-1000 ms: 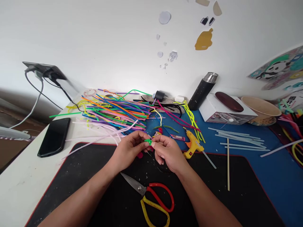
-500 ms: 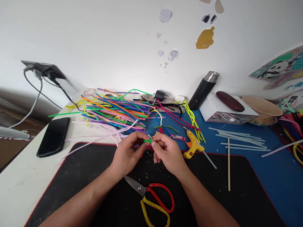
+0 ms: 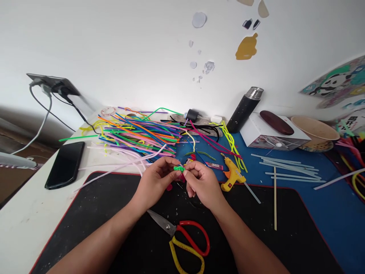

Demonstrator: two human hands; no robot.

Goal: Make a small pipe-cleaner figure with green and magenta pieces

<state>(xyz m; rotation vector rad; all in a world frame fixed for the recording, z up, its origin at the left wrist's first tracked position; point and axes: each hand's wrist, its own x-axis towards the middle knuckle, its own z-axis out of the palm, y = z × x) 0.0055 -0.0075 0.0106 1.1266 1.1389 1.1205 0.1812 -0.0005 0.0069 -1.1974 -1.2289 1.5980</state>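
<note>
Between my two hands is a small twisted piece of green pipe cleaner [image 3: 179, 168]. My left hand [image 3: 155, 182] pinches it from the left with thumb and forefinger. From the other side my right hand [image 3: 202, 183] grips its right end, the other fingers curled under. Red and pink bits show just behind and below the fingers, partly hidden. Below the hands, scissors [image 3: 171, 229] with one red and one yellow handle lie on the black mat [image 3: 94, 220]. A yellow glue gun [image 3: 232, 175] with a glue stick in it rests right of my right hand.
A heap of coloured pipe cleaners [image 3: 139, 133] spreads behind my left hand. A phone [image 3: 65, 164] lies at the left. Glue sticks [image 3: 288, 167] and a wooden stick [image 3: 275, 201] are at the right. Behind them stand a black flask [image 3: 245, 108], a white box [image 3: 256, 131] and a bowl [image 3: 316, 131].
More of the green piece shows between my fingertips, and it looks turned. My fingers have shifted slightly; both hands still hold it in nearly the same place.
</note>
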